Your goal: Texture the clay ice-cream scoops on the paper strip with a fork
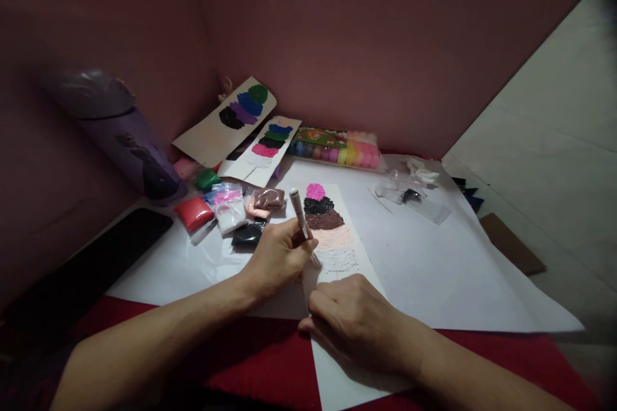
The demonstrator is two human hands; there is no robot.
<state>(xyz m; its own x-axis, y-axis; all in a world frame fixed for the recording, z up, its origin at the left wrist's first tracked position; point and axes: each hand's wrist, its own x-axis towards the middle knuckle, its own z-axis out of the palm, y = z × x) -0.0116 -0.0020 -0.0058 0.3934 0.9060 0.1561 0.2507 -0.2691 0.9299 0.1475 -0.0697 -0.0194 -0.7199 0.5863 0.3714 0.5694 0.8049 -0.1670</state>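
My left hand (279, 257) grips a slim white pen-like tool (297, 209) with a banded upper end. Its lower end points at the edge of the pale clay band on a white card strip (371, 263). Stacked clay patches (328, 221) in pink, black, brown, peach and white cover the card's upper part. Lower on the same card, my right hand (354, 324) lies with curled fingers, its thumb by the left edge. What its fingertips press on is partly hidden. Small clay packets, including a red one (194, 213) and a black one (248, 234), lie left of the card.
Two decorated cards (205, 144) lean at the back beside a bag of coloured clay (337, 149). A purple bottle (130, 141) and a dark phone-like slab (120, 250) are at left. Clear plastic wrappers (398, 189) lie right on white paper (448, 282) over red cloth.
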